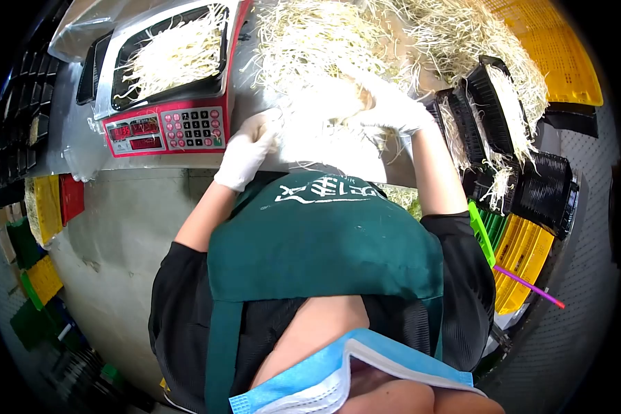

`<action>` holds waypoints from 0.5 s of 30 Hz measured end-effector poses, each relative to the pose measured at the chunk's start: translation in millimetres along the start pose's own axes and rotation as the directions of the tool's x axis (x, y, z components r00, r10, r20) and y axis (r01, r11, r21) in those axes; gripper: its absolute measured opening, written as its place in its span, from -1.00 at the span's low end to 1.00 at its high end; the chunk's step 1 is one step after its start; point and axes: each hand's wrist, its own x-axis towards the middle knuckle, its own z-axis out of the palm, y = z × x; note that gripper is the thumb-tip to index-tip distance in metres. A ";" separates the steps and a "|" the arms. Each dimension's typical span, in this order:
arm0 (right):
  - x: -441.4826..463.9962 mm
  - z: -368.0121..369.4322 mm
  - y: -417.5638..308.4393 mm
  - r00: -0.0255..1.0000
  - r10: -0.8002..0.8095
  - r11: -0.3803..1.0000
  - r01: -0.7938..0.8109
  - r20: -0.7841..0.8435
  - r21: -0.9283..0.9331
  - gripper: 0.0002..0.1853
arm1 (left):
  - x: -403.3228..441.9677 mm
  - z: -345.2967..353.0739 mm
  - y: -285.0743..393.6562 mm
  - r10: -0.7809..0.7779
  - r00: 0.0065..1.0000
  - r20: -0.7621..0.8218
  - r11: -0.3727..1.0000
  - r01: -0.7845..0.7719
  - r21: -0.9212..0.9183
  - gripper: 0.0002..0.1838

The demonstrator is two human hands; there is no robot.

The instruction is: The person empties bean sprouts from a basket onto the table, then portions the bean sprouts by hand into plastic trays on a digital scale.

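Observation:
My left hand (250,146), in a white glove, is at the table's front edge beside the scale. Its fingers are curled together; what they hold, if anything, is lost in glare. My right hand (397,107), also gloved, reaches over the bean sprouts (310,41) on the metal table. Its fingers look stretched out, with a gap to the thumb, though bright light washes out the tips. On the red and silver scale (162,131) to the left sits a black tray (121,96) with sprouts (179,58) in it.
A larger sprout heap (455,34) lies at the back right, before a yellow crate (566,55). Black trays with sprouts (507,110) stand tilted by my right forearm, near stacked black trays (545,193). More black trays (27,103) are stacked far left.

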 end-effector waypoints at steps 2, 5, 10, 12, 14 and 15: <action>-6.7 -2.2 10.9 1.000 0.013 0.982 -0.018 -0.023 -0.189 0.03 | -13.3 1.0 6.4 0.085 0.990 -0.111 0.996 -0.083 0.022 -0.54; -18.6 -7.6 10.0 0.978 0.015 0.998 -0.027 -0.208 -0.056 0.07 | -9.3 15.4 11.9 0.639 0.769 0.000 0.607 -0.504 0.615 -0.42; -23.7 62.9 -11.1 0.980 -0.043 0.836 -0.072 -0.195 -0.544 0.00 | 51.5 55.8 14.6 0.698 0.554 0.453 0.242 -0.778 0.579 -0.21; -30.8 75.8 -11.5 0.976 -0.105 0.626 -0.083 -0.189 -0.775 -0.12 | 56.3 56.0 30.4 0.635 0.598 0.488 0.191 -0.735 0.651 -0.19; -30.3 68.8 0.5 0.983 -0.020 0.764 -0.103 -0.183 -0.637 0.07 | 72.6 41.8 30.7 0.530 0.652 0.542 0.242 -0.729 0.640 -0.22; -30.1 63.8 4.9 0.984 0.009 0.804 -0.113 -0.177 -0.584 0.14 | 82.0 33.3 29.1 0.414 0.697 0.585 0.297 -0.711 0.638 -0.26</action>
